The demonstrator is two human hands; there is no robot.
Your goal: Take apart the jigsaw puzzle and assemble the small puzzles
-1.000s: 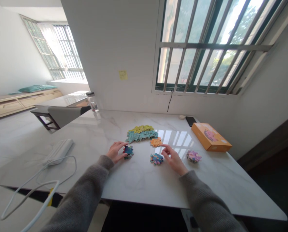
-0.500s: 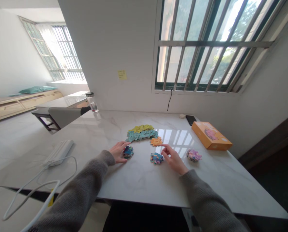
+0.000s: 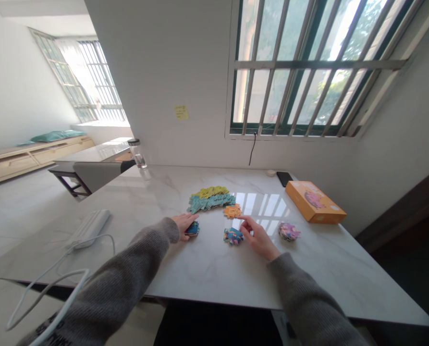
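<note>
My left hand (image 3: 185, 226) reaches around the left side of a small stack of dark blue jigsaw puzzle pieces (image 3: 193, 228). Its fingers are stretched out and apart from the thumb, partly covering the stack. My right hand (image 3: 256, 234) rests with nothing visible in it; its index finger extends toward a small pile of orange pieces (image 3: 232, 211), while the other fingers curl loosely. Just left of that hand lies a cluster of blue and multicoloured pieces (image 3: 233, 236). Farther back, teal pieces (image 3: 211, 203) lie in overlapping rows before yellow-green ones (image 3: 214, 191).
A round stack of pink-purple pieces (image 3: 289, 231) is to the right, in front of an orange box (image 3: 315, 202). A black phone (image 3: 284, 179) lies at the back. On the left are a white power strip (image 3: 91, 228) with cables and a clear bottle (image 3: 138, 154).
My left hand has moved slightly forward and right, covering more of the dark blue stack. My right hand and the other piles look unchanged.
</note>
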